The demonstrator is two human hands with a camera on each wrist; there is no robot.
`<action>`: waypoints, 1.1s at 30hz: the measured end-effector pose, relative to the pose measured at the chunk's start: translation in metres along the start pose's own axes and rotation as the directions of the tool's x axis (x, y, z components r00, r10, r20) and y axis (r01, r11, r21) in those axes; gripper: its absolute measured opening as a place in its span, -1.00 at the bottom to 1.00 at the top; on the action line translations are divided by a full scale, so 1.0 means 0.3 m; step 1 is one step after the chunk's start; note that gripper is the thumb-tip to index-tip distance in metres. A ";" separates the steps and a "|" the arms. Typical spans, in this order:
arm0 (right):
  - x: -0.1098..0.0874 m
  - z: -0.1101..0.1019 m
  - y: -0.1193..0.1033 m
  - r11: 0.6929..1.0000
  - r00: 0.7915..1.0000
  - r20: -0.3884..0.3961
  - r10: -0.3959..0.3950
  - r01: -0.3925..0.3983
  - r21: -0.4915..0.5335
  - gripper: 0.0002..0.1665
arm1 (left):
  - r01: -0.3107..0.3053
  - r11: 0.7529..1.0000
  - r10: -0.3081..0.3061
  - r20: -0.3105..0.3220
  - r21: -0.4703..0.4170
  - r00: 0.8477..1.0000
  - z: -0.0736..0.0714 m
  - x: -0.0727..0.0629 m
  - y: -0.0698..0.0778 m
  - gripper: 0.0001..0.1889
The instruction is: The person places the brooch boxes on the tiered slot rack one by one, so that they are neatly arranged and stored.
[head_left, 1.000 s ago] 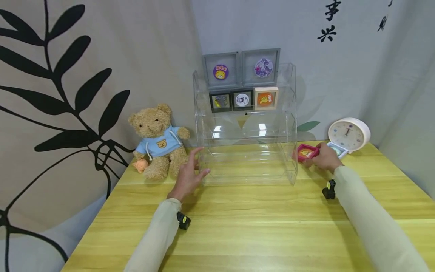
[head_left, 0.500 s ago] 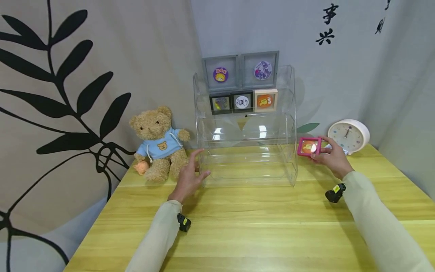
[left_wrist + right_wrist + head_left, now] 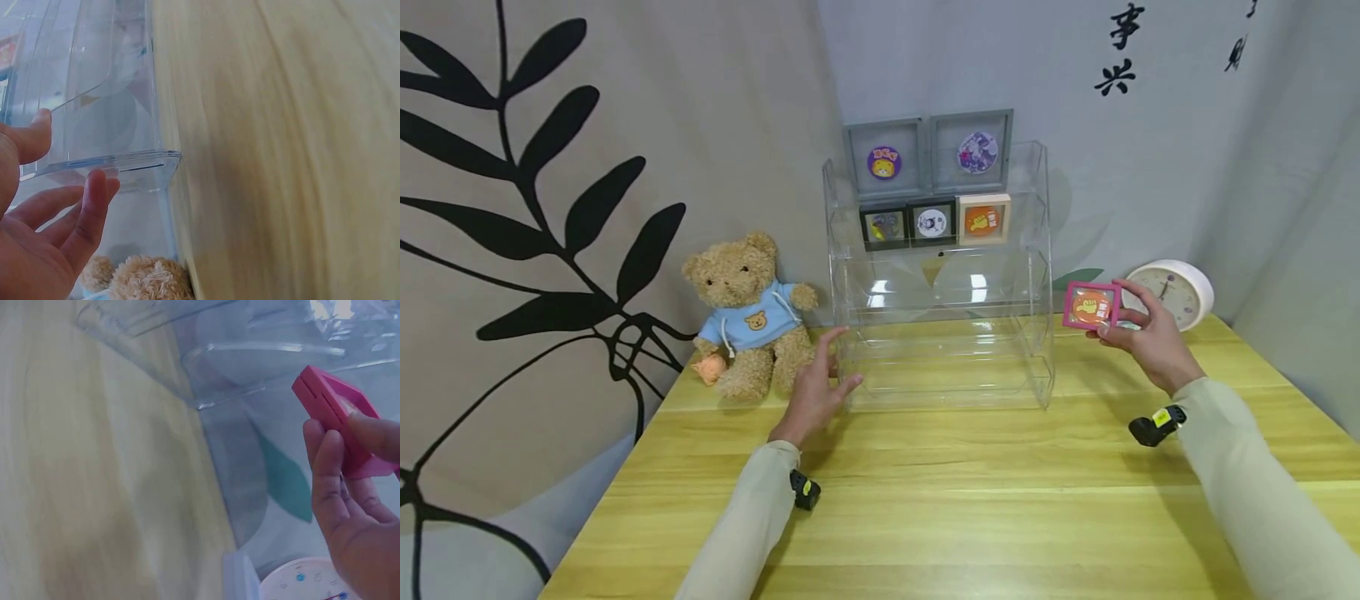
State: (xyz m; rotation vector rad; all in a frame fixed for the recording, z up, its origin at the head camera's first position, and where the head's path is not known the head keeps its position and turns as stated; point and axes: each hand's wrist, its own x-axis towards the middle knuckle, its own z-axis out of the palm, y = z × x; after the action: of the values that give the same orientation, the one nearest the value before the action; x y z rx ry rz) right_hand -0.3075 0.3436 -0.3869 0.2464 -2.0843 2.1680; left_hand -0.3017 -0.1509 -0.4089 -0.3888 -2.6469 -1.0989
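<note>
My right hand [image 3: 1161,346] pinches a small pink-framed box [image 3: 1092,307] with an orange round badge inside, thumb in front and fingers behind. This box is held above the table, right of the clear acrylic display stand [image 3: 940,392]. In the right wrist view its pink side [image 3: 328,412] faces the camera. At the stand's left side, my left hand [image 3: 812,396] has loosely extended fingers. In the left wrist view its fingertips [image 3: 95,181] meet the outer side of the clear panel, the thumb being on the other side.
Two large grey frames [image 3: 972,179] top the stand, above two black frames [image 3: 932,237] and a cream frame [image 3: 1006,217]. A teddy bear [image 3: 752,325] sits left. On the right stand a white clock [image 3: 1198,287] and a white-edged box [image 3: 240,578].
My right hand has lifted the pink-framed box from the table and turned its front toward the head camera, moving slightly right. My left hand stays at the stand's side.
</note>
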 end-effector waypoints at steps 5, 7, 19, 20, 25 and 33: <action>-0.013 0.008 -0.045 0.993 0.997 0.024 -0.071 0.068 0.098 -0.08 | -0.013 1.000 0.013 -0.006 0.003 1.000 0.001 -0.003 -0.002 -0.14; -0.017 0.015 -0.071 0.988 0.995 0.022 -0.097 0.093 0.125 -0.09 | -0.012 1.000 0.012 -0.003 -0.003 1.000 0.000 -0.003 0.000 -0.14; -0.032 0.076 -0.195 0.974 0.986 0.003 -0.169 0.166 0.154 -0.09 | -0.009 1.000 0.009 -0.002 -0.014 1.000 -0.005 -0.004 -0.003 -0.15; -0.033 0.083 -0.201 0.976 0.986 0.004 -0.167 0.165 0.139 -0.09 | -0.007 1.000 0.007 -0.005 -0.015 1.000 -0.004 -0.004 -0.003 -0.15; -0.033 0.117 -0.222 0.983 0.987 0.004 -0.161 0.160 0.087 -0.09 | -0.015 1.000 0.015 -0.008 -0.010 1.000 -0.001 -0.005 0.001 -0.14; -0.022 0.179 -0.238 0.984 0.983 0.051 -0.178 0.179 -0.005 -0.11 | -0.004 1.000 0.004 0.012 0.000 1.000 -0.005 -0.003 -0.001 -0.13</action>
State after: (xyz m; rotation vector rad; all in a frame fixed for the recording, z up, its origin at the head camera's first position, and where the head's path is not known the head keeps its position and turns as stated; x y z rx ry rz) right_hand -0.2850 0.2930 -0.3165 0.4726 -2.0113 2.0674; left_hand -0.3008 -0.1524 -0.4084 -0.4013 -2.6554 -1.0985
